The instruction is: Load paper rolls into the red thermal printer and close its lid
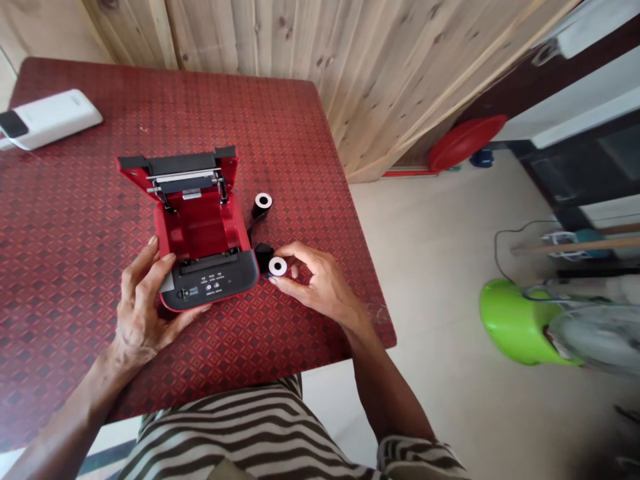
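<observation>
Printer (203,230), one, on bench (300,147) in front of person: red body, black front panel with small white markings, lid (185,177) raised, red hollow inside showing. Two rolls, both black with white ring-shaped ends: near roll (277,267) beside printer's front right corner, far roll (263,202) farther back, off its right side. Left hand (140,313): grip closed around printer's front left corner. Right hand (320,280): grip pinching near roll between thumb and finger. One white gadget (60,120) at bench's far left.

The hands (143,303) flank an open red device (203,233) on the patterned table (310,220), the right touching a small roll (277,267).
</observation>
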`<state>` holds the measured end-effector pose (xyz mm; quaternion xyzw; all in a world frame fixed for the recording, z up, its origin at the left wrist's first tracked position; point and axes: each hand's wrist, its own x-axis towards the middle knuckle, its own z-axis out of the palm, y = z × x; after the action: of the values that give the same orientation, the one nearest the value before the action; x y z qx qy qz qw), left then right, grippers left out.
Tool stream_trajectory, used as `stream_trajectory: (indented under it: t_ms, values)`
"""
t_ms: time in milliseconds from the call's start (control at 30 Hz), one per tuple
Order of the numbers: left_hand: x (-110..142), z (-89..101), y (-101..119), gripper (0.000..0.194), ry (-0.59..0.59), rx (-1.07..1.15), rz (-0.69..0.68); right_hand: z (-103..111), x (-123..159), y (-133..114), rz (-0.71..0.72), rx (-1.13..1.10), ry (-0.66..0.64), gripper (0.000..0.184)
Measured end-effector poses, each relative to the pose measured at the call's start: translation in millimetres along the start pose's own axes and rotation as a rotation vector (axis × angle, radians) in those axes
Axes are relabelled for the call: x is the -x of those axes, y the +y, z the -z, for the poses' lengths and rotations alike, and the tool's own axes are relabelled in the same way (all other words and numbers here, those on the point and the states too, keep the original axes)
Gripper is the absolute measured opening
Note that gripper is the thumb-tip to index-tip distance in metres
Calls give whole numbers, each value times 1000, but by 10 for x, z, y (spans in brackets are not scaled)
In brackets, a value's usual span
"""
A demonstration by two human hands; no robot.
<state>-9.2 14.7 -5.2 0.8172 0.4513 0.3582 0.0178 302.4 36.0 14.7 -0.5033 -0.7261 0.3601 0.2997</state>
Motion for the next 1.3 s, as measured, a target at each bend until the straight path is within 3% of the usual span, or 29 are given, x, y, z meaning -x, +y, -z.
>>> stream_trajectory:
  t_ms: [100, 233, 400, 533, 567, 667, 767, 833, 967, 1033, 1100, 1200, 1300]
  values:
    - [-2, 2, -14, 101, -3, 0, 7, -37, 5, 21, 33, 21, -35, 14]
    - [-4, -10, -41, 102, 12, 13, -8, -85, 22, 76, -33, -9, -63, 22]
    - [36, -28, -78, 102, 29, 30, 5, 239, -15, 123, -179, -85, -154, 54]
    - [55, -19, -77, 93, -23, 24, 59, 420, -325, 248, -152, -104, 34, 30]
    - [54, -18, -77, 93, -24, 22, 59, 392, -444, 296, -109, -79, 92, 28]
    - [54, -29, -85, 98, 7, 17, 17, 168, -811, 454, -21, -26, 100, 48]
    - [69, -47, -101, 102, 18, 14, 3, -39, -1055, 565, -16, -27, 91, 39]
    - [87, -53, -107, 100, 15, 22, 10, -40, -1106, 546, -29, -46, 135, 32]
    - [115, -49, -105, 97, -7, 56, 25, 301, -985, 99, 65, -27, 226, 37]
    - [122, -44, -102, 95, -19, 61, 33, 477, -885, -290, 172, 14, 103, 38]
    - [126, -41, -98, 92, -21, 60, 30, 517, -816, -667, 284, 113, -52, 33]
    - [131, -45, -85, 90, -22, 75, 41, 286, -817, -1021, 372, 372, -252, 22]
    - [138, -56, -67, 102, -30, 91, 78, -62, -930, -1125, 314, 675, -394, 21]
